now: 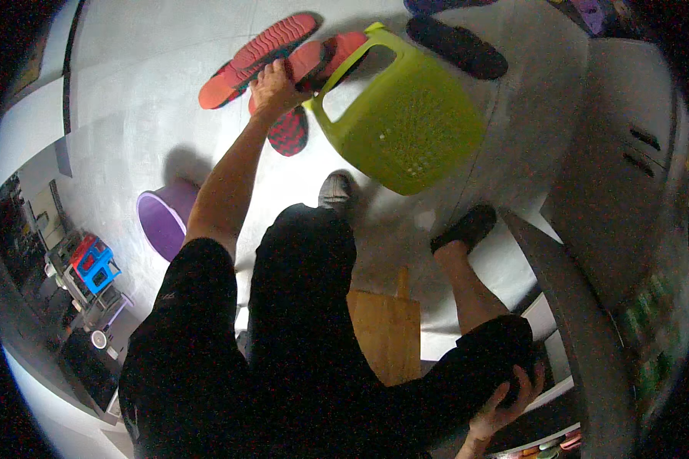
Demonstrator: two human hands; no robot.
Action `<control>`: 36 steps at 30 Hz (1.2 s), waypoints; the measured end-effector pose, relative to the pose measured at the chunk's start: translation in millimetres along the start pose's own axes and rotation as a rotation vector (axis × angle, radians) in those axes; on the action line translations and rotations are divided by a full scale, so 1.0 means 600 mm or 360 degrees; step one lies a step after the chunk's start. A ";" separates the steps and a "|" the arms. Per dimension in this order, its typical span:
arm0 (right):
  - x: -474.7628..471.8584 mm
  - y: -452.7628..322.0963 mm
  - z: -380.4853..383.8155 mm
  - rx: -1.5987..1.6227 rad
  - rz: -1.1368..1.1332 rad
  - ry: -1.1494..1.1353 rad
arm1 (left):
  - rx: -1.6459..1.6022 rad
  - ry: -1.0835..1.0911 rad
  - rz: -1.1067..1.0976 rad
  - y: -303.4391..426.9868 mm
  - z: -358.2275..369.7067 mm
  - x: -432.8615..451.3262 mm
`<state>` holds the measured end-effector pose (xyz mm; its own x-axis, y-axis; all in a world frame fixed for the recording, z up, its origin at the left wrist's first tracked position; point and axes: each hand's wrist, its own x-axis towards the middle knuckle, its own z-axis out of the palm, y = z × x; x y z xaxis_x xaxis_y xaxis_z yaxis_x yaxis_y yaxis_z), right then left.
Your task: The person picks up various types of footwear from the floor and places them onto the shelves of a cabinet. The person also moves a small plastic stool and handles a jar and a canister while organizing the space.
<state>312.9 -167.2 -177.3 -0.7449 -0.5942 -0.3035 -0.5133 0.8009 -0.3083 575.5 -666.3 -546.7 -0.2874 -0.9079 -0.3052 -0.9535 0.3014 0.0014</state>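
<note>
My left hand (274, 89) reaches down onto several shoes lying together on the floor, their red soles showing. Its fingers touch a shoe with a red sole (305, 62); whether they grip it is hard to make out. Above it lies a shoe with a ridged red sole (278, 39), and just below is a dark and red zigzag-patterned sole (289, 133). A yellow-green plastic chair (413, 120) stands right beside the hand, its frame close to the thumb. My right hand (505, 401) rests with spread fingers against my black-clothed knee at the lower right and holds nothing visible.
A purple tub (162, 221) lies at the left. A wooden stool (386, 333) is below, between my legs. A dark shoe (458, 47) lies behind the chair. Stacked red and blue plastic stools (96, 267) are at the far left, a grey cabinet (614, 132) at the right.
</note>
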 end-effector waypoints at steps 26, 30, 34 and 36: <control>0.037 0.022 0.146 0.0004 -0.0465 0.0256 | -0.0318 -0.0315 0.0211 0.018 -0.050 -0.229; 0.220 -0.070 0.230 0.0292 -0.0883 0.0326 | -0.0397 -0.0289 0.0480 0.087 -0.090 -0.244; 0.337 -0.127 0.308 0.0106 -0.1137 -0.0019 | -0.0426 -0.0058 0.0853 0.098 -0.134 -0.259; 0.364 -0.130 0.327 0.0524 -0.1021 -0.0059 | -0.0462 -0.0097 0.0938 0.099 -0.163 -0.256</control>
<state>273.7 -373.8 -396.3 -0.3220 -0.9467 -0.0004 -0.6852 0.2333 -0.6900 554.0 -537.7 -406.6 -0.7712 -0.5943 -0.2281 -0.6263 0.6443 0.4389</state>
